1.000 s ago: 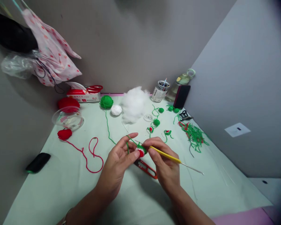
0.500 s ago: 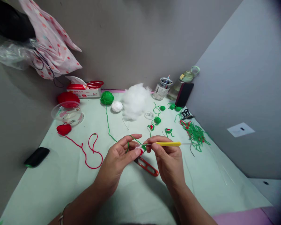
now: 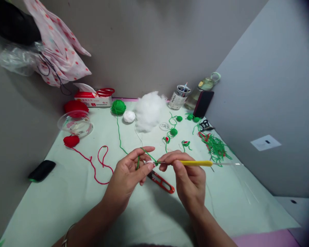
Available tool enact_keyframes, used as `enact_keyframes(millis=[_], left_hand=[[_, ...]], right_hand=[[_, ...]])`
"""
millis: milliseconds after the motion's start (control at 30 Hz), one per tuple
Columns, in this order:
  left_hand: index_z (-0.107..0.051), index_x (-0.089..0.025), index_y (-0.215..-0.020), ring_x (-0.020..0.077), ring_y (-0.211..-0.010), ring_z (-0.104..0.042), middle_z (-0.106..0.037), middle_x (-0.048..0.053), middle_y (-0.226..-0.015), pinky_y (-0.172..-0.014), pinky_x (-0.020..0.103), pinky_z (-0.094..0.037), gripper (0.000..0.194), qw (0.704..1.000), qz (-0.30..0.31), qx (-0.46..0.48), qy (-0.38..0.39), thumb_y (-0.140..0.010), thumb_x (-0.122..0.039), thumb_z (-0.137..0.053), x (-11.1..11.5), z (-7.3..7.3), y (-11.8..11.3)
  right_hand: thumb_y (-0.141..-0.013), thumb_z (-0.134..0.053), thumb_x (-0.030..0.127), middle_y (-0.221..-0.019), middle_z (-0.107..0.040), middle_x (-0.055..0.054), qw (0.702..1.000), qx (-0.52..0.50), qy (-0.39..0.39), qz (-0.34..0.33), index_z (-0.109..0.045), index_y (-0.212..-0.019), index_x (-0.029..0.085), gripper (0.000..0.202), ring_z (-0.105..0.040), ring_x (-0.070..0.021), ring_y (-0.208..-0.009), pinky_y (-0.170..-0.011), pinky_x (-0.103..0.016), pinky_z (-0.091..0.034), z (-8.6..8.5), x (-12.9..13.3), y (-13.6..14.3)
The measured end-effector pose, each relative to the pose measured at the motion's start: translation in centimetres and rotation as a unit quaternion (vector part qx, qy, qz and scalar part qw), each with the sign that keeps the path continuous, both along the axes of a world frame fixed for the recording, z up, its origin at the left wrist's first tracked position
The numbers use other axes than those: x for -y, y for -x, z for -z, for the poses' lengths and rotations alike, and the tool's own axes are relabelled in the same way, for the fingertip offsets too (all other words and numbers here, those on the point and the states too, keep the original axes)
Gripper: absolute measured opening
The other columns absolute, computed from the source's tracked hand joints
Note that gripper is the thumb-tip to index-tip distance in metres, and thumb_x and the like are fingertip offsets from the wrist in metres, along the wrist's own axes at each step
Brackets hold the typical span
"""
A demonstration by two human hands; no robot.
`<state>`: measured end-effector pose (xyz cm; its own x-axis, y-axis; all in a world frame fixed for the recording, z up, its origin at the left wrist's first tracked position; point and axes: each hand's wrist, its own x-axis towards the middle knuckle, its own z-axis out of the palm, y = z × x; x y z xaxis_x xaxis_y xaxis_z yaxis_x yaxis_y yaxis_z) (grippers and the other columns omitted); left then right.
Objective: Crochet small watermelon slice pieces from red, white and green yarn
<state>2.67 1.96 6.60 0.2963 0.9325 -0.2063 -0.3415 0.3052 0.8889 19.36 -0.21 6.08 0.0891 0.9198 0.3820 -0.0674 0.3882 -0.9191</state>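
My left hand (image 3: 130,173) pinches a small crochet piece (image 3: 149,164) in white, red and green between thumb and fingers, partly hidden by them. Green yarn (image 3: 138,162) loops over its fingers and runs back to a green ball (image 3: 118,107). In my right hand (image 3: 186,175) is a crochet hook (image 3: 197,163) with a yellow handle, held nearly level. Its metal tip meets the crochet piece beside my left fingertips. Red thread snips (image 3: 163,181) lie on the table just below, between both hands.
White stuffing (image 3: 149,111) and a white yarn ball (image 3: 129,116) sit at the back. Tangled green and red yarn scraps (image 3: 216,147) lie to the right, near a phone (image 3: 204,104). On the left are red yarn (image 3: 71,141) and a clear plastic tub (image 3: 76,125).
My right hand and the hook have shifted slightly right and down, with the hook's handle farther from the left hand. The crochet piece has turned in my left fingers, showing less red.
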Motion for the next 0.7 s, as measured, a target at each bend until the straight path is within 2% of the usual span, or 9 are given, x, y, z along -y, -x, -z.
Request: enact_keyframes(millis=[133, 267, 367, 500, 700], left_hand=[[-0.079, -0.026, -0.114, 0.0072, -0.060, -0.050, -0.059, -0.002, -0.085, -0.055, 0.022, -0.042, 0.031, 1.000, -0.008, 0.001, -0.017, -0.084, -0.030, -0.083, -0.09, 0.17, -0.09], [-0.078, -0.025, -0.113, 0.0088, -0.064, -0.053, -0.059, -0.002, -0.084, -0.060, 0.023, -0.047, 0.029, 1.000, -0.021, -0.003, -0.015, -0.084, -0.028, -0.082, -0.26, 0.33, -0.17], [-0.078, -0.026, -0.113, 0.0097, -0.066, -0.054, -0.059, -0.001, -0.085, -0.064, 0.023, -0.049, 0.029, 0.999, -0.033, -0.008, -0.019, -0.085, -0.028, -0.081, -0.44, 0.40, -0.22], [-0.078, -0.025, -0.113, 0.0106, -0.067, -0.054, -0.060, -0.001, -0.085, -0.066, 0.025, -0.050, 0.029, 0.999, -0.036, -0.016, -0.016, -0.084, -0.028, -0.081, -0.49, 0.47, -0.23], [-0.076, -0.025, -0.115, 0.0123, -0.070, -0.054, -0.060, 0.000, -0.085, -0.067, 0.026, -0.049, 0.032, 0.998, -0.055, -0.037, -0.011, -0.084, -0.031, -0.081, -0.56, 0.77, -0.13]], right_hand=[[-0.104, -0.056, 0.023, -0.091, -0.074, -0.004, 0.998, 0.058, -0.019, 0.011, -0.077, -0.101, 0.027, 0.022, -0.066, -0.0181, -0.080, -0.072, -0.035, -0.053, -0.21, 0.06, 0.11], [-0.101, -0.062, 0.021, -0.085, -0.072, -0.003, 0.992, 0.115, -0.034, 0.038, -0.079, -0.099, 0.028, 0.018, -0.062, -0.0183, -0.078, -0.072, -0.035, -0.048, -0.19, -0.12, -0.19], [-0.100, -0.064, 0.026, -0.078, -0.068, -0.001, 0.997, 0.074, 0.004, -0.002, -0.079, -0.098, 0.028, 0.015, -0.058, -0.0175, -0.073, -0.067, -0.033, -0.045, 0.09, -0.46, -0.48], [-0.103, -0.057, 0.038, -0.080, -0.063, -0.003, 0.997, -0.001, 0.056, -0.049, -0.075, -0.091, 0.025, 0.025, -0.056, -0.0190, -0.076, -0.068, -0.033, -0.043, 0.43, -0.73, -0.60], [-0.104, -0.054, 0.028, -0.089, -0.061, -0.003, 0.993, 0.102, 0.055, -0.019, -0.069, -0.099, 0.026, 0.016, -0.055, -0.0190, -0.081, -0.071, -0.033, -0.045, -0.15, 0.04, -0.37]])
